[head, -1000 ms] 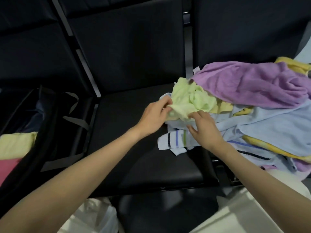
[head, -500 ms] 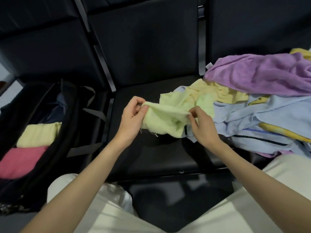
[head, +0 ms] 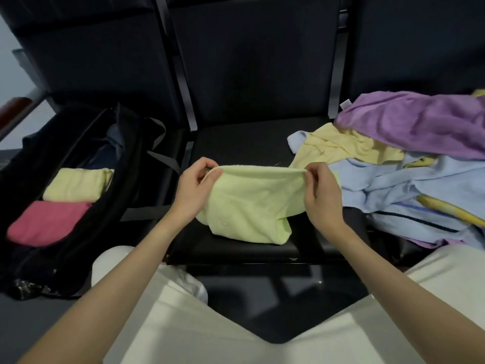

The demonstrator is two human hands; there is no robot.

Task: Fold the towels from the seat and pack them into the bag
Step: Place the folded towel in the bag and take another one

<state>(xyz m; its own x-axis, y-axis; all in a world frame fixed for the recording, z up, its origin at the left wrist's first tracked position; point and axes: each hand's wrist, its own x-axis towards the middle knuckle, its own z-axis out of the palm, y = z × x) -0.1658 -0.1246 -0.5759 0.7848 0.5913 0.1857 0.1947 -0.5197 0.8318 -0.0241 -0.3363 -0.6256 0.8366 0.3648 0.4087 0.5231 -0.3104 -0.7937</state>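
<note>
Two folded towels [head: 63, 203] lie in the bag [head: 126, 164] at left; left hand [head: 195, 189] and right hand [head: 321, 198] pinch a green towel [head: 252, 206] mid-frame, and the pile [head: 409, 164] at right waits.

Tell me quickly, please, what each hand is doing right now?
Left hand: closed, pinching the left end of the green towel by its top edge.
Right hand: closed, pinching the right end of the same edge.
</note>
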